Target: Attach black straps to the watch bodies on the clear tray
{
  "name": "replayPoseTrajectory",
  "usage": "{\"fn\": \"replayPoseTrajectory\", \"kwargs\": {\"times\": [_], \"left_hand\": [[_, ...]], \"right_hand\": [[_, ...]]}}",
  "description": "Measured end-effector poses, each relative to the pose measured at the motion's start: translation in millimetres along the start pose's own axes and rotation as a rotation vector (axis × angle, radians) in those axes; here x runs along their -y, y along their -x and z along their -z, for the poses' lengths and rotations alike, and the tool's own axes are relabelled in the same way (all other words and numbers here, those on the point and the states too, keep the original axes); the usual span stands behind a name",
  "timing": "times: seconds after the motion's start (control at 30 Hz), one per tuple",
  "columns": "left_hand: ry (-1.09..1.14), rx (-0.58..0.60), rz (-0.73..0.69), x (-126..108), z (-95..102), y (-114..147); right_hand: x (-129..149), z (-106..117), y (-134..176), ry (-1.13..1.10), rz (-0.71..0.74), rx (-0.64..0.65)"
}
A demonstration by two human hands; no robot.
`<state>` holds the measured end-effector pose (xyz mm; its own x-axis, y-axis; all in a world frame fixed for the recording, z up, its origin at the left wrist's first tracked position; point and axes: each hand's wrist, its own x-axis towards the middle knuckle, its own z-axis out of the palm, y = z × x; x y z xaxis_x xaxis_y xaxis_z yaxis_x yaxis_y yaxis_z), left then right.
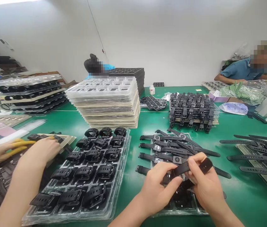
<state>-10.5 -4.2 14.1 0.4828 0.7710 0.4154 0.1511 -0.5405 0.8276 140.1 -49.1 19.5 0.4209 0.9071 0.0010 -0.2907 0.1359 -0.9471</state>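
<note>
Between them, my left hand (159, 186) and my right hand (204, 183) hold a black smartwatch (181, 169) by its strap. My left thumb and fingers pinch one side of it, and my right fingers grip the strap near its end. Just below and behind lies a clear plastic tray (187, 209) with several black watches (157, 147), their straps stretched out flat. To the left, another clear tray (113, 203) holds rows of watches (106, 171) with straps closed into loops. My fingers partly hide the held watch's case.
A co-worker's hand (44, 148) and yellow-tipped hand (12, 151) work among straps at left. Stacked trays (105, 104) stand behind; watch-laden trays (191, 110) rise at centre right. More open-strap watches (263, 157) lie at right. Two people sit across the green table (152, 121).
</note>
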Motion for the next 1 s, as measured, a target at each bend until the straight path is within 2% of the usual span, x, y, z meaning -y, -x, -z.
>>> {"fn": "replayPoseTrajectory", "kwargs": {"times": [0.13, 0.23, 0.3, 0.37, 0.5, 0.83, 1.0], "left_hand": [[0.318, -0.003, 0.185, 3, -6.9, 0], [0.727, -0.110, 0.369, 6, -10.7, -3], [0.939, -0.177, 0.445, 6, -11.5, -5], [1.033, -0.198, 0.476, 4, -11.8, -7], [0.990, -0.168, 0.471, 3, -13.8, -5], [0.763, -0.086, 0.323, 6, -18.0, 3], [0.591, -0.051, 0.282, 3, -17.2, 2]], "right_hand": [[2, -3, 5, 0.078, -0.010, 0.145], [4, -1, 7, 0.022, -0.029, 0.235], [4, 2, 7, 0.027, -0.059, 0.256], [2, 2, 7, 0.072, -0.088, 0.217], [-4, -4, 9, 0.014, -0.123, 0.061], [-15, -13, 8, -0.190, -0.172, 0.090], [-13, -16, 9, -0.251, -0.155, 0.049]]}}
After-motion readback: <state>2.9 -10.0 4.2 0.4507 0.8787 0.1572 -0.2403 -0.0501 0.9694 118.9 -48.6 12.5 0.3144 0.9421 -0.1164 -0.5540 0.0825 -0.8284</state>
